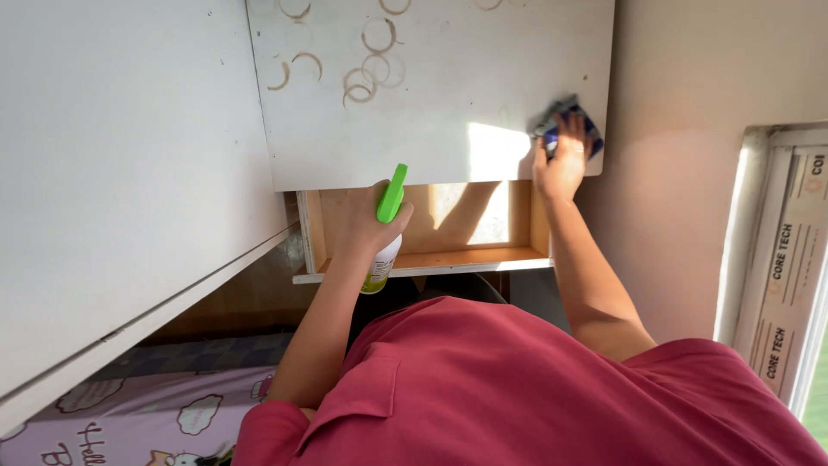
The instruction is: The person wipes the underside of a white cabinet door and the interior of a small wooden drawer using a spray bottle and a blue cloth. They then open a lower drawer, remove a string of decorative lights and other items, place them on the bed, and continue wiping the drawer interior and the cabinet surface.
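My left hand (360, 220) grips a white spray bottle (380, 266) with a green trigger head, held in front of the edge of a white desk top (448, 129). My right hand (562, 164) presses a blue cloth (587, 122) flat on the desk top's right corner, beside a patch of sunlight. Several brown ring stains (371, 73) mark the white surface farther left. My red shirt (535, 388) fills the lower part of the view.
Under the desk top is an open wooden compartment (466, 220). A large white panel (112, 173) stands on the left. A pink cartoon-print sheet (138, 423) lies at lower left. A beige wall (681, 190) and a white window frame (776, 259) are on the right.
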